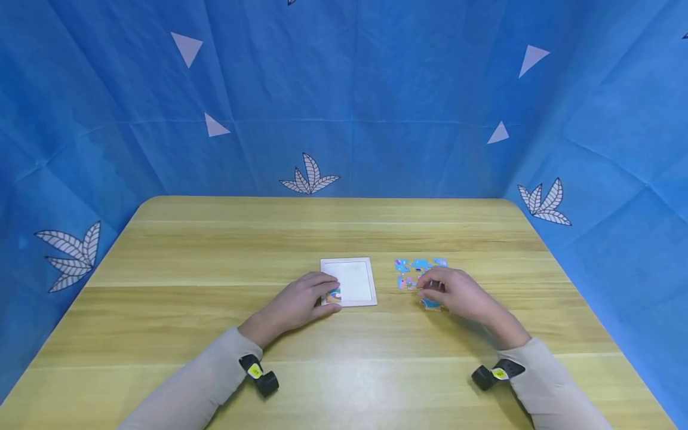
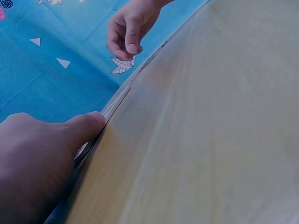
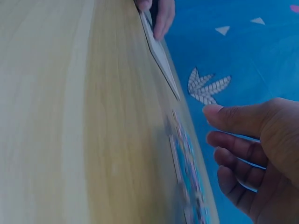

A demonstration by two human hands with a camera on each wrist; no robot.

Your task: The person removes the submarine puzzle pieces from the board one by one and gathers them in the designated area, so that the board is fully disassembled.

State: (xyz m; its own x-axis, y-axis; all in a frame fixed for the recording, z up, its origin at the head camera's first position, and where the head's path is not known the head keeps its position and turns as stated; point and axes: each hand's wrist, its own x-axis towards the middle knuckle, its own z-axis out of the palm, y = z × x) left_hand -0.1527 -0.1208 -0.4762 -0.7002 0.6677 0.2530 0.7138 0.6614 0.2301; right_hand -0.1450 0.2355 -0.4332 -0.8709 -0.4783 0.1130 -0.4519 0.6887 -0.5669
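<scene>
A square white puzzle tray (image 1: 356, 282) lies on the table, with one colourful jigsaw piece (image 1: 334, 295) in its near left corner. My left hand (image 1: 301, 300) holds the tray at its left side, thumb along the near edge and fingers over the board. The thumb (image 2: 86, 126) touches the tray's edge in the left wrist view. Right of the tray lie several loose jigsaw pieces (image 1: 421, 263), blue, pink and yellow. Just above them hovers my right hand (image 1: 459, 292), fingers loosely bent. Nothing shows between its thumb and fingers (image 3: 240, 144) in the right wrist view. It covers some pieces.
The wooden table (image 1: 215, 239) has rounded far corners. A blue cloth (image 1: 349, 89) with white triangles and leaf prints hangs behind it and along both sides. A strapped camera (image 1: 259, 376) sits on the left wrist, and another camera (image 1: 497, 375) on the right wrist.
</scene>
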